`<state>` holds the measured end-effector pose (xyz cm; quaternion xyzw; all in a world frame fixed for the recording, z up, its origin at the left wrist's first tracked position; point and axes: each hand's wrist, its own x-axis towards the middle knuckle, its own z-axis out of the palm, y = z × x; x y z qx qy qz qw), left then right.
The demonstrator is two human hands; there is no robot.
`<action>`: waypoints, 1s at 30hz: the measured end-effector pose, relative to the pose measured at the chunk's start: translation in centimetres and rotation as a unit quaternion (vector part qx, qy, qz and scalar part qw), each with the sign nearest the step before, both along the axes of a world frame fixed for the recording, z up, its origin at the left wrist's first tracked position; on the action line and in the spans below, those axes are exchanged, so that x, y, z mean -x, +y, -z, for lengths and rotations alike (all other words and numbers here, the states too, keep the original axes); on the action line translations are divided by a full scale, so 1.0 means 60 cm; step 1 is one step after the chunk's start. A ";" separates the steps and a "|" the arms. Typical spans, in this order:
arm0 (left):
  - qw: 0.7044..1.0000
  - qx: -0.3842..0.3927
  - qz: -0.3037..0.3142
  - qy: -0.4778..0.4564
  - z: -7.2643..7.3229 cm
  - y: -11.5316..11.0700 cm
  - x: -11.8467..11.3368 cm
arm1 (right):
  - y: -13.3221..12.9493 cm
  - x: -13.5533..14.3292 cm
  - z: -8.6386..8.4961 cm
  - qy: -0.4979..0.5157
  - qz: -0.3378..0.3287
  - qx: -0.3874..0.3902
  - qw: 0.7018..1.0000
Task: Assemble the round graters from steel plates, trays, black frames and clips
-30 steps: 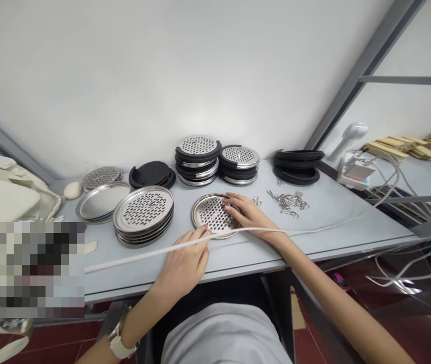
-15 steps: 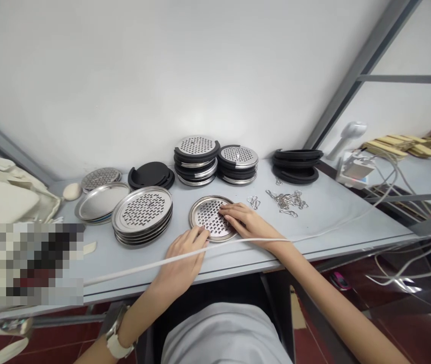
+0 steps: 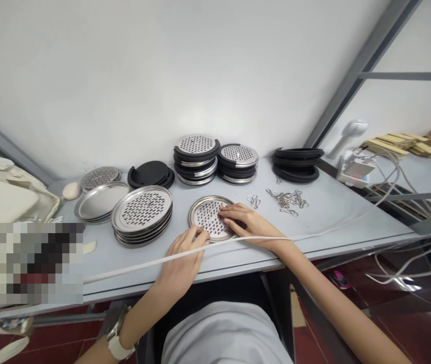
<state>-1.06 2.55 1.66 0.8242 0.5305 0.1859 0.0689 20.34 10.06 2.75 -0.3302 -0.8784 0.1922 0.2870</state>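
A round metal grater plate (image 3: pixel 212 216) with a raised rim lies flat on the grey table in front of me. My left hand (image 3: pixel 183 255) grips the plate's near left rim with bent fingers. Stretched over the plate's right part are the fingers of my right hand (image 3: pixel 251 225), their tips touching the perforated surface; its thumb is mostly hidden. To the left stands a stack of similar metal plates (image 3: pixel 143 211). Small wire clips (image 3: pixel 253 201) lie just right of the plate, with a larger pile of clips (image 3: pixel 287 200) farther right.
Behind are two stacks of black rings and perforated discs (image 3: pixel 197 159) (image 3: pixel 237 163), black lids (image 3: pixel 151 174) and black rings (image 3: pixel 296 166). Plain metal plates (image 3: pixel 102 200) sit at left. A white cable (image 3: pixel 155 262) crosses in front of both hands. A metal frame post (image 3: pixel 346 96) rises at right.
Both hands stay at the grater plate, with only slight finger movement. The plate and the stacks have not visibly moved.
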 end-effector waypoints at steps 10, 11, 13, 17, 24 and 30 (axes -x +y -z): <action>1.000 0.006 0.002 -0.006 0.007 0.001 0.005 | 0.010 -0.014 0.012 0.073 0.138 -0.016 0.988; 1.000 0.006 0.001 -0.007 0.006 0.000 0.004 | 0.012 -0.014 0.014 0.065 0.139 -0.020 0.988; 1.000 0.008 -0.003 -0.010 0.005 -0.001 0.003 | 0.015 -0.014 0.019 0.039 0.123 -0.026 0.991; 1.000 -0.001 0.004 -0.029 0.004 -0.003 0.001 | 0.019 -0.011 0.031 -0.009 0.072 -0.034 0.997; 0.997 -0.024 0.060 -0.047 0.003 -0.005 0.005 | 0.019 -0.011 0.037 -0.024 0.039 -0.035 0.998; 0.995 -0.050 0.063 -0.056 0.005 -0.004 0.008 | 0.019 -0.012 0.029 -0.008 0.044 -0.028 0.999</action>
